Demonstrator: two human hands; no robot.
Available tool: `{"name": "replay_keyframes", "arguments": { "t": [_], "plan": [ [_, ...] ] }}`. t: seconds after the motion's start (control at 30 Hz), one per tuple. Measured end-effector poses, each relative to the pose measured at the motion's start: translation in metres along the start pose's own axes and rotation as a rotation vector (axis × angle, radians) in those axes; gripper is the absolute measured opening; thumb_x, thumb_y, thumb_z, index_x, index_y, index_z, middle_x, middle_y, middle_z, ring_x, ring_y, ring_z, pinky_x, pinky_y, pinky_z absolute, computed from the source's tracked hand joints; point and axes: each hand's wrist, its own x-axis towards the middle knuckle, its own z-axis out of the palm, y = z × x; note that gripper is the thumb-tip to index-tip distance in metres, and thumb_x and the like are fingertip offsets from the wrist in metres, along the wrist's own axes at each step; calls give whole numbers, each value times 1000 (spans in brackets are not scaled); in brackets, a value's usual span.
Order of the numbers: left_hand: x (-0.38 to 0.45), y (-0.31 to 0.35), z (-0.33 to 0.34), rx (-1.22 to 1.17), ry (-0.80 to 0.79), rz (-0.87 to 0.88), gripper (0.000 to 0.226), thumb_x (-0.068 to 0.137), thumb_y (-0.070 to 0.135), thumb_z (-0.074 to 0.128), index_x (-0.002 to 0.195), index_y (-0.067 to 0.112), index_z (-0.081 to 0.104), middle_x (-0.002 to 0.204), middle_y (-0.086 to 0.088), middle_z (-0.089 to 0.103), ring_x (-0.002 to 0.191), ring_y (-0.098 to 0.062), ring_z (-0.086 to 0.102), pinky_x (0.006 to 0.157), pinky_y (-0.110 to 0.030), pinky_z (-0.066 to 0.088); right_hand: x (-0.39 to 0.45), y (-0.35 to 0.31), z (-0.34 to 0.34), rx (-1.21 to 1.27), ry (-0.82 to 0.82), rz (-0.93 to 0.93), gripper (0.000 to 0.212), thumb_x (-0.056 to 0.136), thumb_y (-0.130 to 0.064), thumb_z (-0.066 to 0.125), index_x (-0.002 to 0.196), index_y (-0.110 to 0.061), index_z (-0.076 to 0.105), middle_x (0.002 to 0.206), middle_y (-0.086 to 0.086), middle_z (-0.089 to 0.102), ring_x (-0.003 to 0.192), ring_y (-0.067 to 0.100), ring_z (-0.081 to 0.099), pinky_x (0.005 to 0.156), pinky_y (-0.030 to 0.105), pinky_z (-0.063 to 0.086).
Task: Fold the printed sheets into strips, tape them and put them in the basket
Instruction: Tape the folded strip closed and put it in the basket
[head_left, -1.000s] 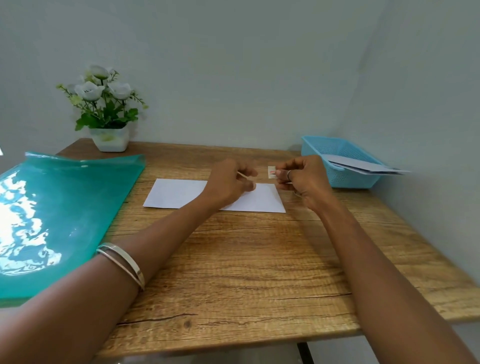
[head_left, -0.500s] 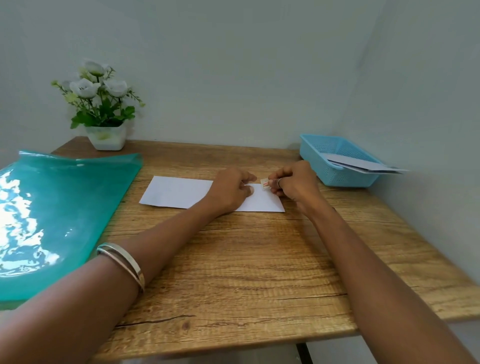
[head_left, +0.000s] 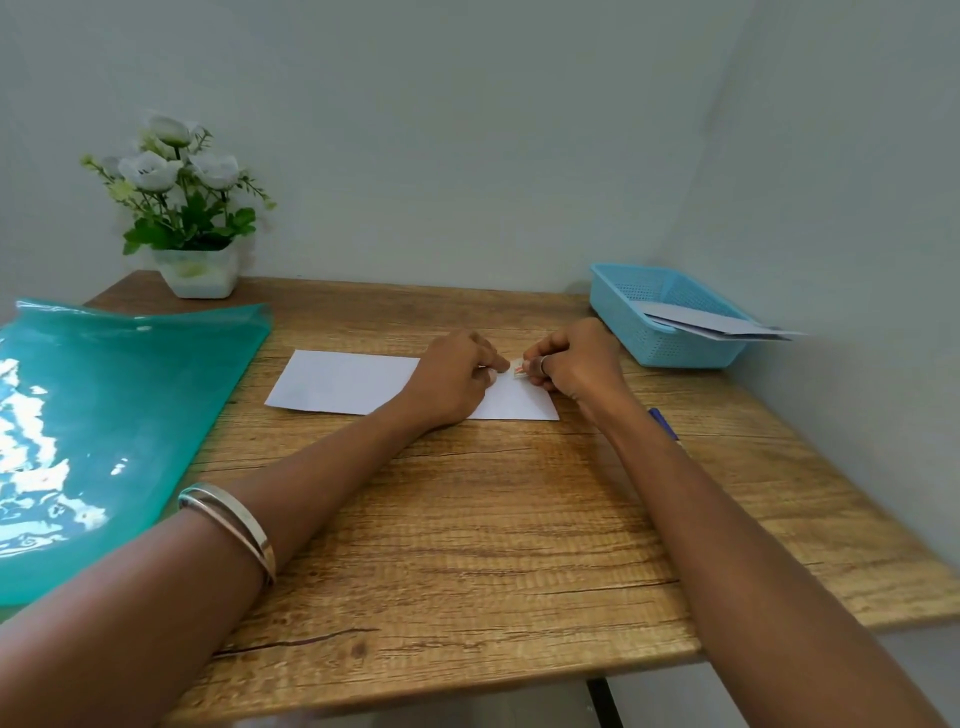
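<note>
A white folded paper strip (head_left: 343, 382) lies across the middle of the wooden table. My left hand (head_left: 457, 376) rests on its right part, fingers pinched at the end of a tape piece. My right hand (head_left: 576, 364) is closed on a small tape roll (head_left: 518, 368), held just above the strip's right end. The two hands almost touch. A light blue basket (head_left: 654, 312) stands at the back right with folded strips (head_left: 717, 322) lying in it and sticking out over its right rim.
A teal plastic folder (head_left: 104, 426) covers the table's left side. A white pot of white flowers (head_left: 192, 234) stands in the back left corner. A blue pen (head_left: 662, 422) lies by my right forearm. Walls close the back and right.
Both hands came down from above the table onto the strip's right end and drew closer together, with the tape roll now low over the paper.
</note>
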Motion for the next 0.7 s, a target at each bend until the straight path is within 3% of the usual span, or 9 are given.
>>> {"name": "replay_keyframes", "arguments": {
  "t": [0.23, 0.37, 0.7],
  "plan": [
    [2, 0, 1, 43, -8, -38, 37, 95, 3, 46, 126, 16, 61, 132, -7, 53, 122, -23, 48, 98, -22, 33, 2, -3, 0, -36, -30, 22, 18, 79, 5, 69, 71, -11, 71, 83, 9, 71, 81, 19, 68, 74, 32, 59],
    [2, 0, 1, 38, -15, -67, 36, 95, 5, 48, 128, 15, 60, 133, -8, 52, 123, -24, 47, 102, -26, 35, 3, -3, -2, -21, -46, 55, 14, 80, 4, 67, 78, -8, 73, 80, 7, 70, 77, 18, 68, 68, 27, 58],
    [4, -2, 1, -6, 0, -91, 40, 92, 7, 54, 130, 18, 57, 134, -7, 55, 117, -22, 52, 99, -26, 38, 5, -4, -7, 32, -104, 98, 9, 80, 4, 68, 81, -4, 73, 80, 9, 72, 71, 15, 66, 68, 26, 58]
  ]
}}
